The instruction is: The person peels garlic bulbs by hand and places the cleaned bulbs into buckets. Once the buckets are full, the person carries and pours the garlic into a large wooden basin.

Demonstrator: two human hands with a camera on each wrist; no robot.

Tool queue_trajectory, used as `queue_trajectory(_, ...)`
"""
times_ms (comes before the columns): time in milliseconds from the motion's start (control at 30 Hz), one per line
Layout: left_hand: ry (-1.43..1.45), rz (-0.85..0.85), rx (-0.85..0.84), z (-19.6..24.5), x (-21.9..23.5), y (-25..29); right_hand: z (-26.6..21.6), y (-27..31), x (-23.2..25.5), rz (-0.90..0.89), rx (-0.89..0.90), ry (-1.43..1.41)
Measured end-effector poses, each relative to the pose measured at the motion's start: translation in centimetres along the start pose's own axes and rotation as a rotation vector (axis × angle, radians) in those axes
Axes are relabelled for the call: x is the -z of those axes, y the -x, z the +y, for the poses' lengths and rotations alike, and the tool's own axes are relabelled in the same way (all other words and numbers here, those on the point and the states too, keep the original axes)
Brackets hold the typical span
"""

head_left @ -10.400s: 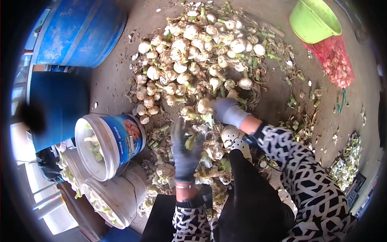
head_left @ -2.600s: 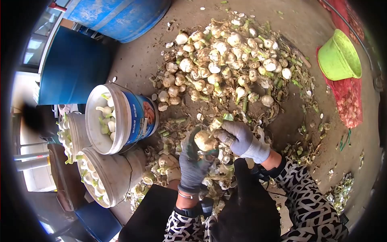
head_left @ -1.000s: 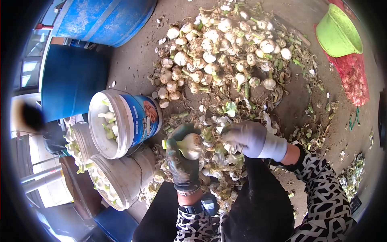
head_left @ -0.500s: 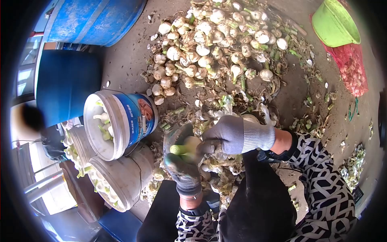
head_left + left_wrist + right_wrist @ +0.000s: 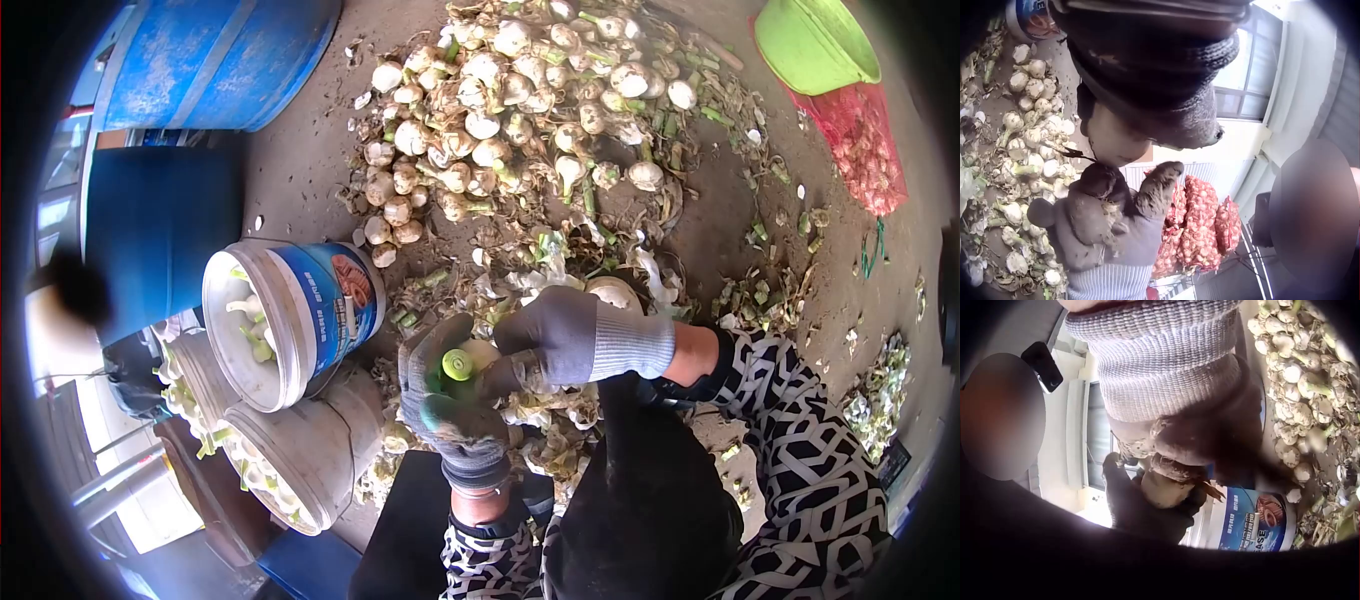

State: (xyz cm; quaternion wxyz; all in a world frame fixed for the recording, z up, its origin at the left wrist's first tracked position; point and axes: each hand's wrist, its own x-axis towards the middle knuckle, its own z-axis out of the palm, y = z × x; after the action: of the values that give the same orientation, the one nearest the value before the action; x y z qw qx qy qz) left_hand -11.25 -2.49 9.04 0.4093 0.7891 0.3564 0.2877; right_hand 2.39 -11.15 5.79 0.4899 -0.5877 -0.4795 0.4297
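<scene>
Holding a garlic bulb (image 5: pixel 476 358) mid-frame, my left hand (image 5: pixel 440 400) curls round it; my right hand (image 5: pixel 553 338) seems to pinch it.

Heap (image 5: pixel 520 120) beyond bulb (image 5: pixel 457 365); 3 buckets (image 5: pixel 318 300) left, tub (image 5: pixel 808 50) right.
</scene>
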Motion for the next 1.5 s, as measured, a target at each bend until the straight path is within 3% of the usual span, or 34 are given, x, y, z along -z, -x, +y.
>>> queue_trajectory(100, -0.002, 0.014, 0.095, 0.8, -0.2, -0.2, 1.1, 0.0, -0.3, -0.015, 0.033, -0.077)
queue_trajectory(167, 0.098, 0.018, 0.154, 0.7, -0.2, -0.5, 1.9, 0.2, -0.3, -0.204, -0.201, -0.434)
queue_trajectory(233, 0.198, 0.027, 0.212, 0.5, -0.3, -0.8, 2.7, 0.5, -0.1, -0.263, -0.207, -0.404)
queue_trajectory(300, 0.235, -0.009, 0.243, -0.1, -0.4, -1.2, 3.6, 0.7, -0.3, 0.075, 0.085, -0.148)
queue_trajectory(367, 0.319, -0.094, 0.291, -0.4, -0.1, -1.2, 1.9, 0.8, 0.3, 0.135, 0.064, -0.124)
queue_trajectory(433, 0.411, -0.248, 0.390, -0.2, -0.5, -1.5, 0.0, 0.5, 0.4, 0.290, 0.332, 0.014)
queue_trajectory(467, 0.402, -0.317, 0.267, 0.3, -1.0, -1.1, -0.4, 0.5, 0.3, 0.267, 0.265, 0.095)
queue_trajectory(567, 0.409, -0.362, 0.273, 1.3, -0.8, -1.5, 0.5, -0.1, 0.6, 0.250, 0.176, 0.067)
queue_trajectory(600, 0.360, -0.327, 0.183, 1.3, -0.5, -1.2, 0.5, -0.1, 0.9, 0.268, 0.128, 0.019)
queue_trajectory(633, 0.455, -0.277, 0.204, 1.1, -0.2, -0.3, 1.0, -0.1, 0.9, 0.270, 0.128, 0.030)
queue_trajectory(700, -0.127, -0.258, -0.322, -0.2, -0.2, 0.2, 2.2, 0.2, 0.6, 0.370, 0.103, -0.168)
queue_trajectory(767, -0.440, -0.211, -0.441, 0.0, -0.4, 1.2, 2.1, 0.7, 0.5, 0.341, 0.058, -0.200)
queue_trajectory(833, -0.406, -0.181, -0.381, 0.0, -0.5, 1.3, 2.1, 0.8, 0.2, 0.343, 0.136, -0.183)
queue_trajectory(900, 0.342, -0.209, 0.194, 1.3, -0.6, 1.7, 1.9, 0.8, 0.5, 0.376, 0.219, -0.184)
queue_trajectory(933, 0.220, -0.323, 0.046, -0.7, 0.2, 0.8, 1.3, 1.2, 1.2, 0.278, 0.075, -0.316)
queue_trajectory(967, 0.218, -0.322, 0.046, -0.9, 0.4, 0.7, 0.6, 1.7, 2.1, 0.176, -0.069, -0.447)
queue_trajectory(1033, 0.500, -0.460, 0.457, -1.0, 0.7, 0.7, 1.5, 2.1, 2.8, 0.027, -0.179, -0.666)
queue_trajectory(1100, 1.321, -0.453, 0.954, -1.8, 0.1, -0.1, 2.4, 2.4, 3.3, -0.137, -0.216, -0.854)
queue_trajectory(1167, -0.306, -0.544, -0.219, -1.4, 0.1, -1.5, 2.8, 1.9, 1.4, -0.126, -0.100, -0.849)
queue_trajectory(1200, -0.265, -0.544, -0.058, -2.3, 0.0, -1.7, 4.4, 1.7, 0.4, -0.059, -0.022, -0.839)
queue_trajectory(1233, -0.426, -0.496, -0.126, -3.5, 0.1, -2.2, 3.3, 1.7, 2.1, -0.167, -0.240, -0.870)
queue_trajectory(1300, -0.059, -0.217, 0.109, -3.9, -0.2, -1.7, 5.0, 1.2, 1.6, -0.188, -0.322, -1.105)
queue_trajectory(1333, 0.323, -0.271, 0.477, -0.6, -0.2, -1.8, 3.6, 0.9, 1.6, -0.085, -0.231, -0.746)
queue_trajectory(1367, 0.091, -0.418, 0.281, -1.7, 0.2, -0.5, 2.2, 0.7, 1.4, 0.015, -0.146, -0.394)
queue_trajectory(1400, 0.104, -0.339, 0.186, -1.9, -0.5, 0.7, 2.3, 0.6, 1.0, -0.027, -0.015, -0.336)
queue_trajectory(1433, 0.114, -0.253, 0.085, -1.8, -1.2, 1.7, 2.3, 0.2, 0.8, -0.033, -0.016, -0.343)
queue_trajectory(1467, 0.491, -0.256, 0.553, 0.7, -0.7, 1.2, 2.2, -0.3, 0.7, -0.051, 0.047, -0.423)
queue_trajectory(1500, 0.588, -0.291, 0.467, -2.8, -0.5, 1.9, 2.0, -0.4, 0.5, -0.064, 0.104, -0.506)
